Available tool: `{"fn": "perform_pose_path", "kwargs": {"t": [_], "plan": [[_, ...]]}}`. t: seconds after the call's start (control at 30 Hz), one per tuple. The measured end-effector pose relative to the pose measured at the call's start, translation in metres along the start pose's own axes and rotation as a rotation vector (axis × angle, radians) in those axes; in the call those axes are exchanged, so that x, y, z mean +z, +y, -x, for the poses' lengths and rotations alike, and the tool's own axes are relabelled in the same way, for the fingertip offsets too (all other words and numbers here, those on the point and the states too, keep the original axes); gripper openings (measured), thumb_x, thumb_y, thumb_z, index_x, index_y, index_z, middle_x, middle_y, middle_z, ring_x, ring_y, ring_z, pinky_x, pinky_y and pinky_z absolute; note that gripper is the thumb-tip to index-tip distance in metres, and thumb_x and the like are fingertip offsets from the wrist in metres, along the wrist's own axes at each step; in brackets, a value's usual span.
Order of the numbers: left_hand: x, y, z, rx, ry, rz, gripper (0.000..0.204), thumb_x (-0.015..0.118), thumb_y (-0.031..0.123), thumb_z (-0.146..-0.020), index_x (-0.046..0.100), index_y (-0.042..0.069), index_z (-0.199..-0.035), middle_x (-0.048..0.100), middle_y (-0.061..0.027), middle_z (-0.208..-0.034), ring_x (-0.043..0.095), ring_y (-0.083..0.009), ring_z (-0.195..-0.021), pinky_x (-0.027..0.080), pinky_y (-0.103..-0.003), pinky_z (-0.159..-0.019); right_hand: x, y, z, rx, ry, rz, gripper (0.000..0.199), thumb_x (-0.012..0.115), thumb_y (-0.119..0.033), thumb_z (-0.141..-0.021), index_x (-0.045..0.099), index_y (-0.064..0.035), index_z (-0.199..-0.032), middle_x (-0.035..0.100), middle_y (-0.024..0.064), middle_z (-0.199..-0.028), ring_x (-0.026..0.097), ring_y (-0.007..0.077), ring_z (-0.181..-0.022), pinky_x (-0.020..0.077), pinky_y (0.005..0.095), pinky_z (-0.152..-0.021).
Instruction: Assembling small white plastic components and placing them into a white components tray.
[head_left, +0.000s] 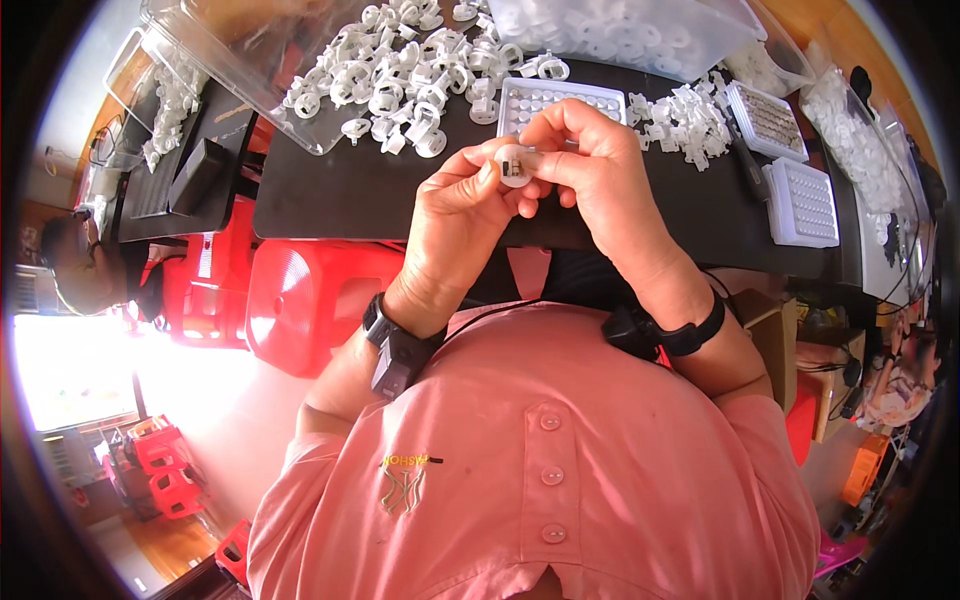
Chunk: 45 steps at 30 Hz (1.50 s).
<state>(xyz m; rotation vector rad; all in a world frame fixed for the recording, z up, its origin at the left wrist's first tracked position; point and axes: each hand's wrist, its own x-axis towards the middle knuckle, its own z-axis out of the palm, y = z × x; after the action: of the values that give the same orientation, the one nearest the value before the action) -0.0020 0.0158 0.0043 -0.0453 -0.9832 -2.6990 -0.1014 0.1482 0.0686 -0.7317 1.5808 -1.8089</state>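
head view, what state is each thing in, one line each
Round white plastic part: held up, dark insert showing
Left hand: pinching the part
Right hand: thumb at the part's right edge
White tray: holding small round pieces, partly hidden
Translucent bin: holding many white rings
Left pile of white plastic clips: loosely heaped
Right black wristband: strapped on

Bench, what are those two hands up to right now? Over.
Left hand and right hand: both gripping a small round white plastic piece. Dark-detailed face unobstructed. White rectangular plastic tray beyond, partly hidden by fingers.
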Motion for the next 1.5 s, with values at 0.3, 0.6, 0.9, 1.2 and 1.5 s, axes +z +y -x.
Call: {"fn": "perform_pose_path", "kwargs": {"t": [0.3,0.6,0.9,1.2,1.5], "plan": [[-0.004,0.000,-0.001,-0.025,0.019,0.027,0.027,0.068,0.014,-0.094,0.066,-0.003,-0.115,0.068,-0.0127,-0.105,0.066,-0.0250,-0.091,0.053,-0.037,-0.077,0.001,0.005,0.010,-0.210,0.040,0.072,0.006,0.061,0.008,-0.089,0.059,0.0023,-0.088,0.060,0.0050,-0.081,0.060,0.0113,-0.061,0.0484,0.0263,-0.055],[0.007,-0.001,0.004,0.028,0.079,0.014,0.033,0.070,0.007,-0.091,0.065,-0.003,-0.122,0.068,-0.0138,-0.112,0.066,-0.0240,-0.091,0.055,-0.038,-0.076,-0.008,0.023,0.004,-0.384,-0.036,0.257,0.010,0.066,0.007,-0.087,0.061,-0.0001,-0.091,0.058,0.0063,-0.086,0.064,0.0137,-0.066,0.0492,0.0267,-0.058],[0.019,-0.003,0.007,0.070,0.186,-0.188,0.029,0.075,-0.003,-0.084,0.068,-0.003,-0.112,0.072,-0.0115,-0.101,0.067,-0.0146,-0.082,0.057,-0.028,-0.070,0.000,0.031,0.009,-0.703,0.036,0.543,0.012,0.064,0.008,-0.092,0.057,0.0000,-0.096,0.054,0.0068,-0.085,0.057,0.0125,-0.064,0.0468,0.0268,-0.054],[0.013,0.001,0.010,0.025,0.166,-0.240,0.032,0.075,-0.002,-0.084,0.068,-0.005,-0.114,0.066,-0.0109,-0.109,0.065,-0.0193,-0.092,0.056,-0.031,-0.075,0.002,0.040,0.009,-0.679,0.079,0.548,0.013,0.064,0.010,-0.091,0.056,0.0012,-0.098,0.055,0.0067,-0.088,0.055,0.0102,-0.065,0.0471,0.0257,-0.055],[0.013,-0.006,0.008,0.137,0.128,-0.065,0.030,0.068,-0.003,-0.089,0.065,-0.006,-0.119,0.069,-0.0162,-0.110,0.066,-0.0215,-0.091,0.056,-0.033,-0.077,0.001,0.039,0.006,-0.693,0.020,0.515,0.015,0.061,0.008,-0.090,0.060,-0.0029,-0.100,0.057,0.0101,-0.085,0.060,0.0195,-0.062,0.0466,0.0316,-0.052]]}}
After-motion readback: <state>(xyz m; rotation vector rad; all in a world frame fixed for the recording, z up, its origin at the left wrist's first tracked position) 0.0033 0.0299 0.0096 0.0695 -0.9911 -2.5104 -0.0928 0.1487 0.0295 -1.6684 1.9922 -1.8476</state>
